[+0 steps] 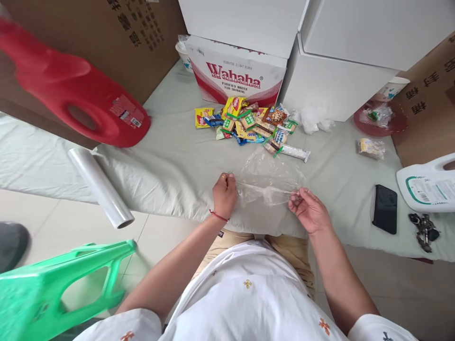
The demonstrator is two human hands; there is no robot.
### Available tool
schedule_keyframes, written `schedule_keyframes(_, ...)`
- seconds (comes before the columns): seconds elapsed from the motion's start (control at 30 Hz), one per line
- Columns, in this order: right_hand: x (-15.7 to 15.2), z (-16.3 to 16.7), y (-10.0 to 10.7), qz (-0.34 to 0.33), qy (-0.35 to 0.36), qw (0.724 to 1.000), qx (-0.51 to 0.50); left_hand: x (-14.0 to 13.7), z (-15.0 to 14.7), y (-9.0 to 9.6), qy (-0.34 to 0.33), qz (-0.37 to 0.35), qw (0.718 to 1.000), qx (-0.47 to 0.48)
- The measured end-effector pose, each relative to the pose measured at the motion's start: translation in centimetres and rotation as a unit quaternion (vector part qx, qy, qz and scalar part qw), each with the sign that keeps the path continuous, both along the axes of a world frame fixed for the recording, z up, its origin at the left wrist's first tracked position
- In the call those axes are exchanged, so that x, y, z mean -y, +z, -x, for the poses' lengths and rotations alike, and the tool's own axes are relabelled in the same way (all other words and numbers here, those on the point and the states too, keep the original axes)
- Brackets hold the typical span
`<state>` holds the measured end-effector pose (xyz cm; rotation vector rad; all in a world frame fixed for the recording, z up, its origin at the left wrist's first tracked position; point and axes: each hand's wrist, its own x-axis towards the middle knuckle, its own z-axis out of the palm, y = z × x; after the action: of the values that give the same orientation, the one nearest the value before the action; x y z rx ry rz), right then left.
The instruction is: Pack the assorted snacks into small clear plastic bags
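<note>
A clear plastic bag is stretched sideways between my two hands, low over the front of the cloth-covered surface. My left hand, with a red string at the wrist, is closed on the bag's left side. On the right side, my right hand pinches the bag between thumb and fingers. Just beyond the bag lies a heap of small wrapped snacks in yellow, green, blue and brown packets. A white-wrapped bar lies at the heap's near right edge.
Behind the snacks stand a Wahaha carton and white boxes. To the left are a red jug, a plastic film roll and a green stool. At right lie a phone, keys and a white bottle.
</note>
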<state>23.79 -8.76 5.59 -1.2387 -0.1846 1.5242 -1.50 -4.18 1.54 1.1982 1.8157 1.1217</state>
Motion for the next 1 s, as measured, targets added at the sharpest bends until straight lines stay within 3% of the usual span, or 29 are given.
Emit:
schedule_keyframes(0.2, 0.9, -5.0, -0.1, 0.012, 0.083, 0.991, 0.102, -0.2, 1.9, 0.0, -0.069, 0.045, 0.997, -0.011)
schedule_keyframes(0.3, 1.1, -6.5, -0.2, 0.021, 0.13, 0.974, 0.182, -0.5, 2.8, 0.4, -0.139, 0.091, 0.986, -0.015)
schedule_keyframes(0.37, 1.0, -6.8, -0.3, 0.022, 0.15, 0.962, 0.227, -1.0, 3.4, 1.0, -0.136, 0.099, 0.984, -0.051)
schedule_keyframes(0.43, 1.0, -6.8, -0.3, 0.013, 0.168, 0.953, 0.25, -1.3, 3.6, 2.4, -0.088, 0.056, 0.987, -0.122)
schedule_keyframes(0.53, 0.9, -6.4, -0.1, -0.006, 0.198, 0.945, 0.261, -1.2, 2.7, 5.6, -0.042, -0.086, 0.969, -0.229)
schedule_keyframes(0.6, 0.9, -6.0, 0.1, -0.012, 0.216, 0.939, 0.268, -0.8, 1.0, 7.8, -0.091, -0.16, 0.946, -0.265)
schedule_keyframes(0.7, 0.8, -5.8, 0.3, -0.012, 0.239, 0.931, 0.274, -0.5, -2.2, 9.1, -0.272, -0.175, 0.908, -0.267)
schedule_keyframes(0.77, 0.8, -6.2, 0.2, -0.006, 0.258, 0.926, 0.275, -1.0, -3.9, 7.9, -0.378, -0.151, 0.866, -0.289)
schedule_keyframes(0.83, 0.6, -7.1, 0.0, -0.001, 0.256, 0.925, 0.281, -1.7, -4.6, 5.4, -0.424, -0.12, 0.836, -0.329)
schedule_keyframes(0.93, 0.6, -8.7, -0.4, 0.011, 0.168, 0.934, 0.316, -2.1, -4.3, 1.6, -0.399, -0.074, 0.824, -0.396)
schedule_keyframes(1.0, 0.8, -9.3, -0.6, 0.023, 0.111, 0.936, 0.334, -1.6, -3.8, 0.0, -0.38, -0.069, 0.821, -0.42)
